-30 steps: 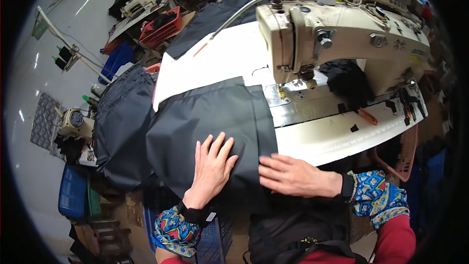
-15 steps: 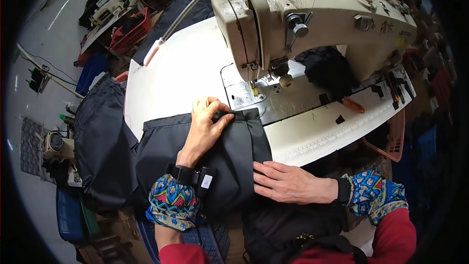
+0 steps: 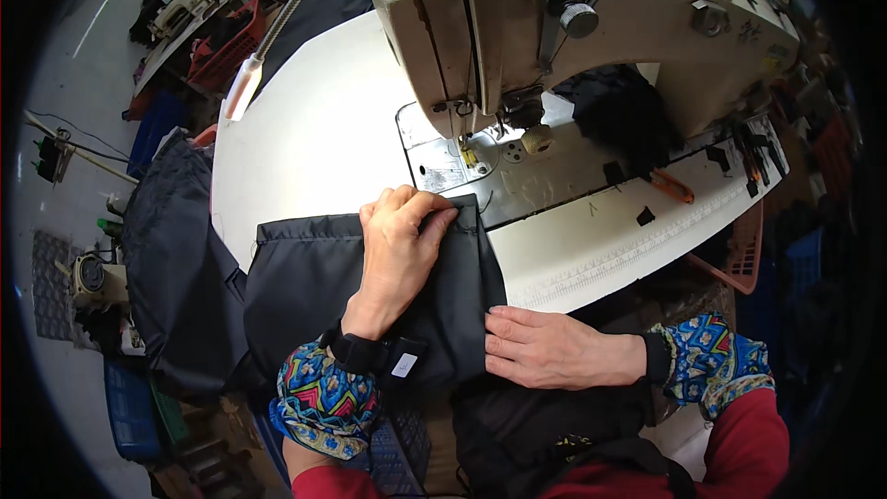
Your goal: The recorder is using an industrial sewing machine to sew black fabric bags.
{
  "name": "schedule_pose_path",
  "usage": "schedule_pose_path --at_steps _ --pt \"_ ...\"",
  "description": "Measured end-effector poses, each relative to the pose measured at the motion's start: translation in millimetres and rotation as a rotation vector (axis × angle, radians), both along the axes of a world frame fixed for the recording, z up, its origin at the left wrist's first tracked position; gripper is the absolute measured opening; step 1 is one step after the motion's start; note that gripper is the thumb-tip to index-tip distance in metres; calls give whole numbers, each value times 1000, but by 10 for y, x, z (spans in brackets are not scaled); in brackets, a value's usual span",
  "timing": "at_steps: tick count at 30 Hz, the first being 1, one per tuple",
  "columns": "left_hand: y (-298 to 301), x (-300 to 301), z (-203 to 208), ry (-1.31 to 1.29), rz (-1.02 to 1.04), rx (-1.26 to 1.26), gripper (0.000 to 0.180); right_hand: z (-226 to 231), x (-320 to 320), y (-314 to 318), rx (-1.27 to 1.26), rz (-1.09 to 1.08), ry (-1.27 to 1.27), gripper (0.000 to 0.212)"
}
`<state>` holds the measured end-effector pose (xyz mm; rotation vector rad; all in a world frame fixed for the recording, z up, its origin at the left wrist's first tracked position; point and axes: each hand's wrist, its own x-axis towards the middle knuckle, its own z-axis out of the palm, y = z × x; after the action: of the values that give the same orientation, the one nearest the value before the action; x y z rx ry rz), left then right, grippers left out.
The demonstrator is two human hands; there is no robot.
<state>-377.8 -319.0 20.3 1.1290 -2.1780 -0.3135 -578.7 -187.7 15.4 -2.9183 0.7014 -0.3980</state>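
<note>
Dark cloth [image 3: 305,282]: partly on the pale surface [image 3: 296,129], top edge short of the presser foot [image 3: 468,156].
Left hand [image 3: 397,245]: pinching that edge near its right corner; a second ago, flat mid-cloth. Control seems firmer now.
Right hand [image 3: 554,348]: fingers together, at the cloth's right side.

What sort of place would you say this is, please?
Probably a sewing workshop: there's a large cream sewing machine, a dark grey fabric piece, and another pale sewing machine at upper left.
</note>
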Motion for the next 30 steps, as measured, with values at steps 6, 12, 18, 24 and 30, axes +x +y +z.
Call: schedule_pose_path --at_steps 6,12,18,24,30 --pt "-57 -67 -35 132 20 135 9 37 -73 -48 57 50 -55 32" --pt "11 -101 9 123 82 203 8 34 -271 -311 83 -213 -368 35" --pt "42 -143 27 126 139 234 7 170 -277 -726 -200 -265 -17 44" --pt "58 -150 8 75 188 242 10 161 -296 -760 -217 -271 11 41" --pt "43 -131 -20 26 156 229 11 119 -328 -813 -194 -241 -48 37"
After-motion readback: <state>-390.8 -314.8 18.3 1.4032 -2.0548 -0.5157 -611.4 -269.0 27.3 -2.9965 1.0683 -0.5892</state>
